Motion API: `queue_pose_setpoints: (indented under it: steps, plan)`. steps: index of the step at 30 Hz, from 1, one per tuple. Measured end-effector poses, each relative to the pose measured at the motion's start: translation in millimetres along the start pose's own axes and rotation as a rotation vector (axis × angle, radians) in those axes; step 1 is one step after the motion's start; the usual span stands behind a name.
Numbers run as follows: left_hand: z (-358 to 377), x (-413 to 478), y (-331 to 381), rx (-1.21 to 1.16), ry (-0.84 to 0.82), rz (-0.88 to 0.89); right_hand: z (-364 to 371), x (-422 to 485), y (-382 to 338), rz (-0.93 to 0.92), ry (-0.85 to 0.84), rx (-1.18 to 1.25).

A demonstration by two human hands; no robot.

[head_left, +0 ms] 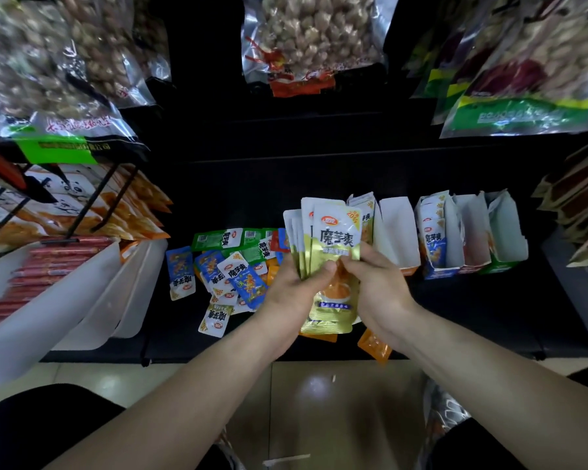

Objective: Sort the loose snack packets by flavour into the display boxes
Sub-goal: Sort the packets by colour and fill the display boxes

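While left hand [296, 290] grips fanned stack of gold packets [335, 232], right hand [379, 286] pinches same stack; loose packets [228, 269] left of left hand, display boxes [396, 228] beyond right hand.

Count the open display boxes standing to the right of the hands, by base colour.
Orange box: 1
Blue box: 1
Red box: 1
Green box: 1
Total: 4
A further box may stand behind the gold packets gripped by the left hand and right hand; it is hidden, so not counted.
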State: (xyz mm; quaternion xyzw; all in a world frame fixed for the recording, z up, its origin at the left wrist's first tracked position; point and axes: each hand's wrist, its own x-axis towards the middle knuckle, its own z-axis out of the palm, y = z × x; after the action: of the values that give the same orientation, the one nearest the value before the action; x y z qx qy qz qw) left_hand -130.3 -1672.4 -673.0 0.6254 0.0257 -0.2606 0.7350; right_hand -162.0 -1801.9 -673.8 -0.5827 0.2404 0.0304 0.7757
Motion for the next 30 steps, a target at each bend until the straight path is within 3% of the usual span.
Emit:
queue_pose_setpoints:
  steps: [5,10,13,18,24,30]
  plan:
    - [6.2,6.2,-8.0,0.093,-0.051,-0.014,-11.7,-6.3,-6.1,-0.011,-0.041,-0.132]
    - [15.3,11.6,-21.9,0.289,-0.106,-0.093,-47.7,-6.1,-5.9,-0.01,-0.111,-0.593]
    - [24.4,24.3,-28.1,0.388,-0.104,-0.137,-66.1,2.1,-5.9,0.031,-0.127,-0.692]
    - [48.0,74.8,-32.9,0.453,0.09,-0.167,-102.3,41.9,7.7,0.096,0.092,-0.742]
    - [80.5,168.1,-48.6,0.3,0.251,-0.114,-137.0,85.2,39.2,0.106,0.147,-0.804]
    - [91.9,230.3,-64.4,0.35,0.239,-0.041,-151.6,129.4,62.3,-0.011,0.137,-0.752]
